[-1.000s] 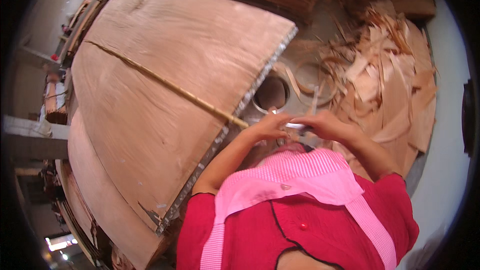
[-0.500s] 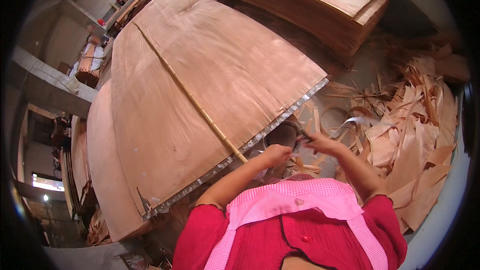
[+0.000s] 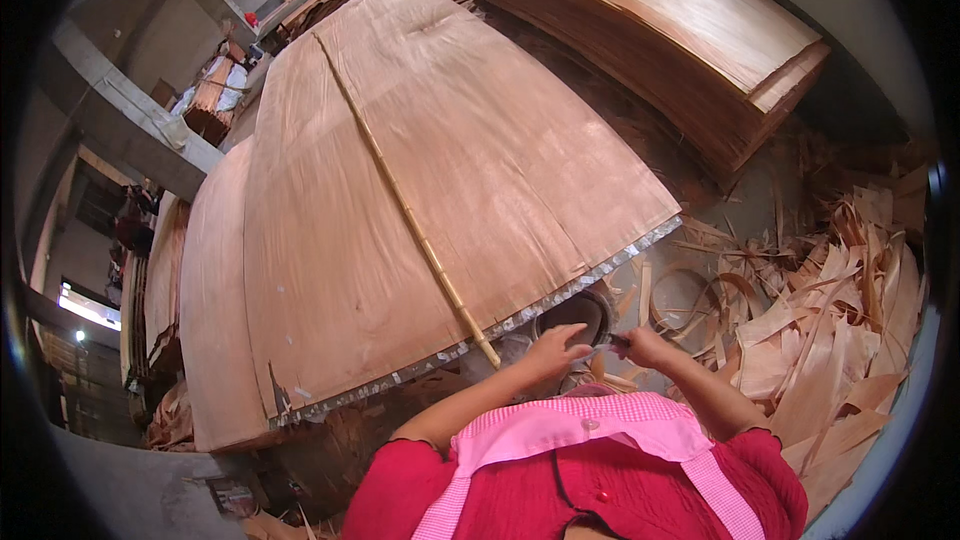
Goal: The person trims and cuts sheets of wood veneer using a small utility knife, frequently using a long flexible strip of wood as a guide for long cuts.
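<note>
Beside the wood sheet point(image 3: 470, 170), keep the half-open, empty-looking left hand point(image 3: 552, 354) clear of the closed right hand's point(image 3: 645, 348) dark tool point(image 3: 619, 341).

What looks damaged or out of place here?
The broad, flat, tan wood veneer sheet has a dark, torn-looking patch near its lower left corner, breaking its smooth face. On the right, thin tan veneer scraps lie jumbled, unlike the layered rectangular veneer stack at upper right, though possibly just offcuts.

At bottom centre, a pink checked apron point(image 3: 560, 428) is covering a short-sleeved red shirt point(image 3: 490, 500) with a red button point(image 3: 602, 495).
</note>
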Action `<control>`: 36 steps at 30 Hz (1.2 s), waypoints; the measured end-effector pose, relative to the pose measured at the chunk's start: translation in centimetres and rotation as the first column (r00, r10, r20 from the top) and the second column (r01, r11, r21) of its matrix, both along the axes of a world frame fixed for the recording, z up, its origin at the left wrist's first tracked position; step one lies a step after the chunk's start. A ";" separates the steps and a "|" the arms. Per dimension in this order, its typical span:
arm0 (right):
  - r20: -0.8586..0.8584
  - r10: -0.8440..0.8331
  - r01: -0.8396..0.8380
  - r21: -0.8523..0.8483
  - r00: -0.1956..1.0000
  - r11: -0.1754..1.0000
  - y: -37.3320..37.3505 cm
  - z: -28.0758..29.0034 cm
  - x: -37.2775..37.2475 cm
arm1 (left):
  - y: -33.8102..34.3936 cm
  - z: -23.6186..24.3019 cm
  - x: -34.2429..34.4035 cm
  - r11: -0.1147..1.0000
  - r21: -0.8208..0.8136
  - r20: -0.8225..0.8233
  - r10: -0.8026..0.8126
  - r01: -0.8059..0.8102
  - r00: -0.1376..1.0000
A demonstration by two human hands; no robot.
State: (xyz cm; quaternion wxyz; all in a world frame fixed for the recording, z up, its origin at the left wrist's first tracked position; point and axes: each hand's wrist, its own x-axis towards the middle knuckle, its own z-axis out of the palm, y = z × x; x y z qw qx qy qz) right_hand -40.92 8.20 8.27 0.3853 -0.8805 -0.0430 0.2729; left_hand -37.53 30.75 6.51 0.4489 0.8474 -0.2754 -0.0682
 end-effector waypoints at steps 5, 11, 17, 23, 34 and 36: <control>0.100 -0.090 0.083 0.079 0.991 0.993 0.5 1.9 1.2 | -3.6 0.3 1.8 0.997 0.036 -0.297 0.070 -0.062 0.952; -0.110 -0.742 0.577 0.706 0.662 0.411 2.5 -3.8 3.2 | -5.2 -4.4 3.0 0.819 0.377 0.001 0.466 -0.432 0.885; -0.636 -0.519 0.717 0.694 0.571 -0.060 7.5 -11.7 3.9 | -3.5 -7.4 2.3 0.702 0.529 -0.127 0.622 -0.477 0.773; -0.630 -0.504 0.759 0.646 0.591 0.082 8.2 -10.2 4.4 | -2.9 -10.7 2.6 0.709 0.406 -0.275 0.697 -0.577 0.662; -0.587 -0.575 0.781 0.604 0.570 0.157 9.4 -10.7 4.6 | 28.9 -7.5 -25.0 0.418 0.906 -0.379 0.872 -0.068 0.311; -0.570 -0.590 0.771 0.620 0.572 0.148 8.7 -10.9 4.7 | 36.7 -2.0 -29.3 0.343 0.910 -0.393 0.892 0.233 0.224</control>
